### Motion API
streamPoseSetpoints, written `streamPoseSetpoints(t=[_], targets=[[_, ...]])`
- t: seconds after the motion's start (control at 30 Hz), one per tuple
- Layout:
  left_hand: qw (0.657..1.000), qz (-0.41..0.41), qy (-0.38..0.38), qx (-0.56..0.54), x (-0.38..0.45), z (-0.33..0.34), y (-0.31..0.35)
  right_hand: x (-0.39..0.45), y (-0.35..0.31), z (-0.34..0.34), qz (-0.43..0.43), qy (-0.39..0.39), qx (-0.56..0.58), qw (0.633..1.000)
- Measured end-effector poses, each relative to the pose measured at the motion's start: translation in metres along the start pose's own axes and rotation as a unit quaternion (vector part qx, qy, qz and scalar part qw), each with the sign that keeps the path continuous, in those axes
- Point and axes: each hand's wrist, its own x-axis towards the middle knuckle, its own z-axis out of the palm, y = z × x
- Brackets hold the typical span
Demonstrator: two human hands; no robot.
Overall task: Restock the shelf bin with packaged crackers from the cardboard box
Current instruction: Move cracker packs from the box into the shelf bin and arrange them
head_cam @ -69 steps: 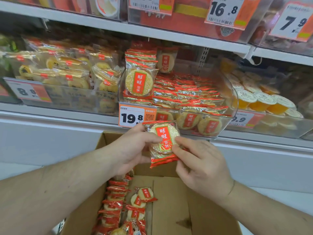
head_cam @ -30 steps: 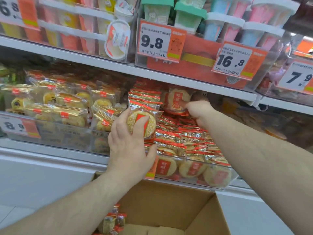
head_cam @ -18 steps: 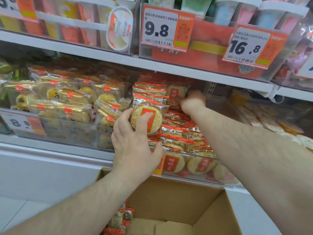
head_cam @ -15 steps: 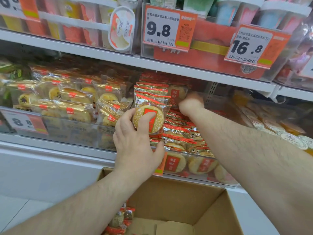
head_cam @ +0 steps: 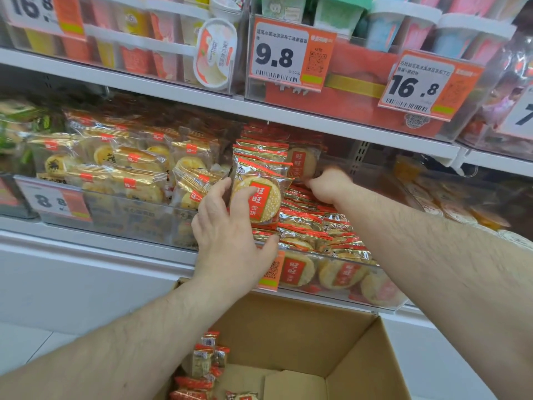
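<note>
Reaching into a clear plastic shelf bin (head_cam: 383,295), a person works with both bare hands among red-and-gold packs of rice crackers; the bin sits on a white shelf behind an orange price tag (head_cam: 272,272) that the wrist partly hides. The left hand (head_cam: 233,241) is spread, its fingers curled lightly round the edge of an upright cracker pack (head_cam: 261,200) at the front of a standing stack, probably to steady that stack so it does not topple forward; the thumb rests low, near the bin's front wall. The right hand (head_cam: 328,184) reaches deeper, toward the back of the bin, fingers bunched and curled at the lower edge of another rice cracker pack (head_cam: 302,163) standing upright against the rear; motion blur hides whether it pinches the wrapper or only pushes it, so I cannot tell. More packs lie flat in overlapping rows between the two hands. Below, an open cardboard box (head_cam: 360,356) holds the remaining cracker packs (head_cam: 204,359) in its left corner; much of its floor shows bare. Beside the bin, a neighbouring bin holds yellow pastries (head_cam: 129,168).
</note>
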Motion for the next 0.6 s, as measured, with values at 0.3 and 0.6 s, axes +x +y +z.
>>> streamPoseSetpoints(t=[0.3,0.6], targets=[[0.987,0.160,0.011,-0.027,-0.018,-0.016,-0.004,-0.115,0.005,-0.019,-0.075,0.230,0.082,0.967],[0.858,0.171,-0.484,0.021,-0.068,-0.009,-0.027,-0.239,0.063,0.091,-0.222,0.079,0.150,0.960]])
